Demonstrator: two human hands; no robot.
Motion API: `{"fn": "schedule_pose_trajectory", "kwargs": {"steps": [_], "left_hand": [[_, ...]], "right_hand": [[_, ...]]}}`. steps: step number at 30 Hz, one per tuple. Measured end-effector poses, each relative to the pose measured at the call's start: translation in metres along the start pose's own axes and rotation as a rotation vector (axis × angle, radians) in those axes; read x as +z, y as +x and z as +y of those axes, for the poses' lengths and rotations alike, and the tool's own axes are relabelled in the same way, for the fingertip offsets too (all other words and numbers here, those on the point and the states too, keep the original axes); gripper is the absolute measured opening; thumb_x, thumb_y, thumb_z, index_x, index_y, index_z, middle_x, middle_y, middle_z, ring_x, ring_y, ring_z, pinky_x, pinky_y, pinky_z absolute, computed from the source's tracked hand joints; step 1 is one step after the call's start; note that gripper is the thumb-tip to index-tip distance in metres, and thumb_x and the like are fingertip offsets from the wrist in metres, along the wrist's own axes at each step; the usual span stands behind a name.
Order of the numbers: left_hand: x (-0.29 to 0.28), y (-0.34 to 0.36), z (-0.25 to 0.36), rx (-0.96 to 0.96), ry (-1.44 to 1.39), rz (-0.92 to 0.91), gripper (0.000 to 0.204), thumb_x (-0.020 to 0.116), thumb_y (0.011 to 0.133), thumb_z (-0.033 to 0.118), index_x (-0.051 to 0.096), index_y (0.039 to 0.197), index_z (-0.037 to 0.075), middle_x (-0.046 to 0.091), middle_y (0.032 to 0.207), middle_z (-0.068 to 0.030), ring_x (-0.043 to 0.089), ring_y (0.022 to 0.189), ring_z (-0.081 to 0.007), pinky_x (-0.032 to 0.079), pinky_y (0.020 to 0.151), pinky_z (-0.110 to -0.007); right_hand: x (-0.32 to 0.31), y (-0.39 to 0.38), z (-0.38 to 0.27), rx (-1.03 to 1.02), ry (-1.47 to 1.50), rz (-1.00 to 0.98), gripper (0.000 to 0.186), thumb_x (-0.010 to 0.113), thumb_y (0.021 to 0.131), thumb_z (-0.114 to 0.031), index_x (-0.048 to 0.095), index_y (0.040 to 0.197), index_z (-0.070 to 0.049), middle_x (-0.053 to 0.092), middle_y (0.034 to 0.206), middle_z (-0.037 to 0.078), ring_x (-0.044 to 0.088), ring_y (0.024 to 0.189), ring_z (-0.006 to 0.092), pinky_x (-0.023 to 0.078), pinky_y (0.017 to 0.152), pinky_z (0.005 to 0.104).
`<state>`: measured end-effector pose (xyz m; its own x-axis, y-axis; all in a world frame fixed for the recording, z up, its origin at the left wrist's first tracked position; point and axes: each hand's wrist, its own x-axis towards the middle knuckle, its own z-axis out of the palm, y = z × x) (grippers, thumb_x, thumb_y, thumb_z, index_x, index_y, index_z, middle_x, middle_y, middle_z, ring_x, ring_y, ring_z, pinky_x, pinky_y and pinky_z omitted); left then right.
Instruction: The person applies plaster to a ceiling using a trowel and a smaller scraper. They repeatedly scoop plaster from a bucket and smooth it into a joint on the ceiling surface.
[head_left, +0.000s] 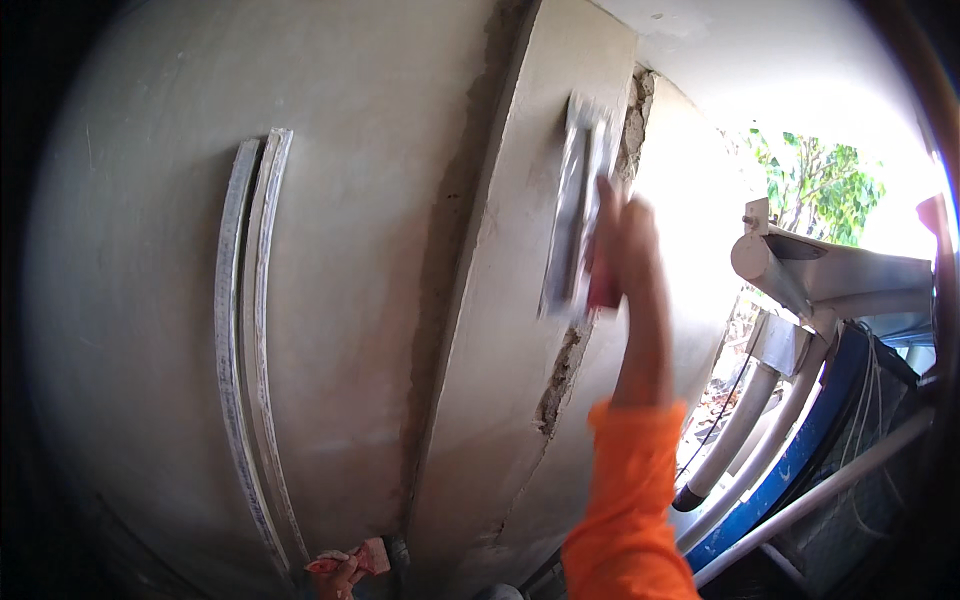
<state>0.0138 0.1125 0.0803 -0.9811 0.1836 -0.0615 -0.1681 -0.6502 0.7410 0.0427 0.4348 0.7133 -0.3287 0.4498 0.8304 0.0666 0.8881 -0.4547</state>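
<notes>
On my feed: 1 trowel over the pillar, right hand wrapped round its red handle. I'd guess light, stiff, slick when wet; hold by handle, never edge. Left hand clasps an apparent brush.

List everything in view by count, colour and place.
Wall: one, grey, left and centre.
Long bars: two, whitish grey, upright along the wall.
Raised section: one, grey, centre.
Rough gap: one, brownish grey, partly hidden, centre right.
Ceiling: one, white, upper right.
Foliage: uncounted, green, right.
Pipes: several, whitish, right.
Curved piece: one, blue, lower right.
Trowel: one, silver and red, right hand.
Reddish tool: one, left hand.
Sleeve: one, orange, right arm.
Right hand: one, blurred, centre right.
Left hand: one, bottom.
</notes>
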Motion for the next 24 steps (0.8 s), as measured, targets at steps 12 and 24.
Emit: {"fn": "schedule_pose_trajectory", "kwargs": {"steps": [12, 24], "left_hand": [[0.243, 0.027, 0.147, 1.126, 0.29, -0.737, 0.018, 0.07, 0.094, -0.004, 0.07, 0.104, 0.011, 0.067, 0.135, -0.024, 0.069, 0.121, -0.0379, 0.057, 0.103, -0.044], [0.209, -0.041, 0.159, 0.922, 0.437, -1.231, 0.025, 0.075, 0.091, -0.003, 0.078, 0.109, 0.014, 0.063, 0.146, -0.0173, 0.063, 0.132, -0.0377, 0.052, 0.112, -0.049]], "right_hand": [[0.01, -0.368, 0.124, 0.888, 1.532, -0.505, 0.06, 0.047, 0.107, -0.058, 0.064, 0.103, -0.001, 0.06, 0.065, 0.007, 0.058, 0.051, 0.0192, 0.049, 0.049, 0.0334], [-0.038, -0.131, 0.053, 0.36, 0.967, -0.277, 0.06, 0.046, 0.105, -0.066, 0.059, 0.096, -0.008, 0.052, 0.058, 0.004, 0.05, 0.041, 0.0168, 0.042, 0.038, 0.0313]]}}
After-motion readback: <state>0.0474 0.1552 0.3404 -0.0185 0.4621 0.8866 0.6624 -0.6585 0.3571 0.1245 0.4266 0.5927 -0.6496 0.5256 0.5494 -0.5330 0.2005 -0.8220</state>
